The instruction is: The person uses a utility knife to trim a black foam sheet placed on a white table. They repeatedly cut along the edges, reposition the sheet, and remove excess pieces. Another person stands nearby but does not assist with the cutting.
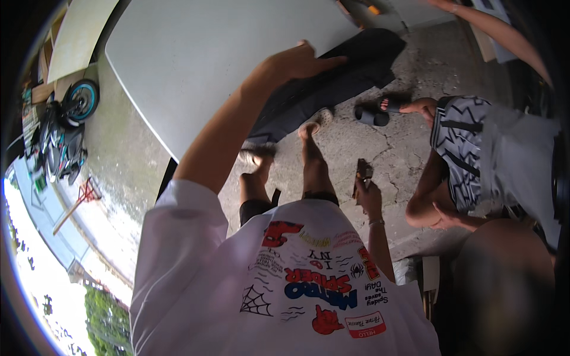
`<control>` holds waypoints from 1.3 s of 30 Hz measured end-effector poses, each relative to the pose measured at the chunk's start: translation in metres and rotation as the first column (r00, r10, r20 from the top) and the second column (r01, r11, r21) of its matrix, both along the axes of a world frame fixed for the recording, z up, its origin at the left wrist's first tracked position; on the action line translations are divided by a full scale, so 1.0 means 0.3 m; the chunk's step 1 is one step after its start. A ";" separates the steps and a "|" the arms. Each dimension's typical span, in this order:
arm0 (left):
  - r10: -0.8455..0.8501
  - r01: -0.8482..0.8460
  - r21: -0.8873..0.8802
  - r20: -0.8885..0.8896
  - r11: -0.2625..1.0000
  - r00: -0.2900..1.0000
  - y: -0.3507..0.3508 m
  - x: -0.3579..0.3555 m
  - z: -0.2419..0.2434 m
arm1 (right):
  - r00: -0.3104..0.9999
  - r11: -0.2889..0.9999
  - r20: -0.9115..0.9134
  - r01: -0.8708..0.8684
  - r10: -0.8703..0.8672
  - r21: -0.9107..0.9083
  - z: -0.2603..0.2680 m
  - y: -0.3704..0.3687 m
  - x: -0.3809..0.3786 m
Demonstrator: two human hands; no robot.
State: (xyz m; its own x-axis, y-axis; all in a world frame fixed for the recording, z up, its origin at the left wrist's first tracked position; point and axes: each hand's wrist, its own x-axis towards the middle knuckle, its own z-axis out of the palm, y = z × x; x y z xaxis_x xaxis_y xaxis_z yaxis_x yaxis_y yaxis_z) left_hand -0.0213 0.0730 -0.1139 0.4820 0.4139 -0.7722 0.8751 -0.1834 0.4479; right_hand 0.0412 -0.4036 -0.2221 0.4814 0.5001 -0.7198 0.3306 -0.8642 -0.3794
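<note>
Ahead of me lies a large pale board (178, 58), with dark fabric (320, 93) draped over its near right edge. My left hand (296, 62) reaches across to where the fabric meets the board. Its thumb points right over the fabric, and the other fingers are curled with their tips hidden, so I cannot tell whether they pinch the cloth. Low at my right side, my right hand (369, 198) is closed around a dark hand tool (364, 171) with a metal part. Blur leaves its exact kind unclear. The tool is apart from the fabric.
Orange-and-black handled tools (370, 7) lie on the board's far side. A person in patterned shorts (461, 147) sits close on the right, near a loose black slide sandal (372, 115). Another arm (498, 33) reaches in at upper right. A motorcycle (62, 133) stands left on concrete ground (120, 147).
</note>
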 end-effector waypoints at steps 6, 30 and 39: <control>0.011 0.063 -0.189 0.367 0.980 0.930 0.117 0.037 -0.124 | 0.984 0.984 0.023 0.177 -0.178 0.018 0.023 0.102 0.108; 0.225 0.322 -0.493 0.764 0.808 0.604 0.090 0.088 -0.208 | 0.919 0.927 0.191 -0.366 0.346 0.079 0.721 0.997 0.271; 0.350 0.418 -0.558 0.806 0.717 0.476 0.068 0.091 -0.214 | 0.910 0.920 0.189 -0.387 0.370 0.060 0.742 1.034 0.239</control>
State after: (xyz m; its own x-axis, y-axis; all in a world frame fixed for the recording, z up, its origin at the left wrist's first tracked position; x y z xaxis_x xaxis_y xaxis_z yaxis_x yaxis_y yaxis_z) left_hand 0.0060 0.0932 -0.1780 1.0000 -0.0006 0.0071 -0.0061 0.4452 0.8954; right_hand 0.1130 -0.0936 0.0004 0.3532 0.7304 -0.5846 0.6926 -0.6242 -0.3615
